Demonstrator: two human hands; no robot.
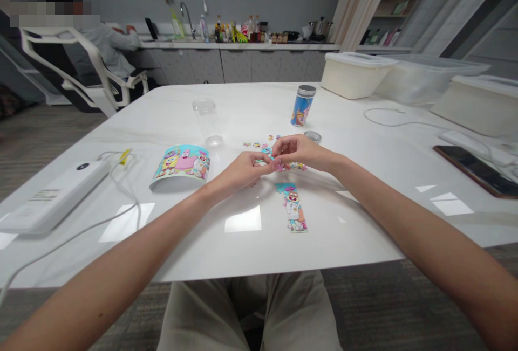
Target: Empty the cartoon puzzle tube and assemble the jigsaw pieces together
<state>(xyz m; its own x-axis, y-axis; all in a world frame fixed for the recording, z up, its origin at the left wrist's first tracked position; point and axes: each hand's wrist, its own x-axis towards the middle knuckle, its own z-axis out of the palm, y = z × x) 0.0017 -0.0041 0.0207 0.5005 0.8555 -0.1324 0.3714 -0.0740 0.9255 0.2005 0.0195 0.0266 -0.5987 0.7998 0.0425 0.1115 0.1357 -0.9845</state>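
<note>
My left hand (246, 170) and my right hand (301, 151) meet fingertip to fingertip over the table, both closed in a pinch. Between them shows a small pink jigsaw puzzle piece (279, 166), partly covered by the fingers. Loose puzzle pieces (257, 145) lie scattered just beyond and under the hands. Nearer to me is a joined strip of puzzle (294, 211) with a cartoon figure, its upper end reaching left. To the left of my left hand stands a curved picture card (182, 165) showing several cartoon characters.
A clear jar (207, 122), a blue printed can (303, 105) and a metal lid (312, 137) are beyond my hands. A power strip (52, 194) with cables lies left, a phone (477, 170) right. Storage boxes (356, 76) line the back right. A person (105, 43) sits far left.
</note>
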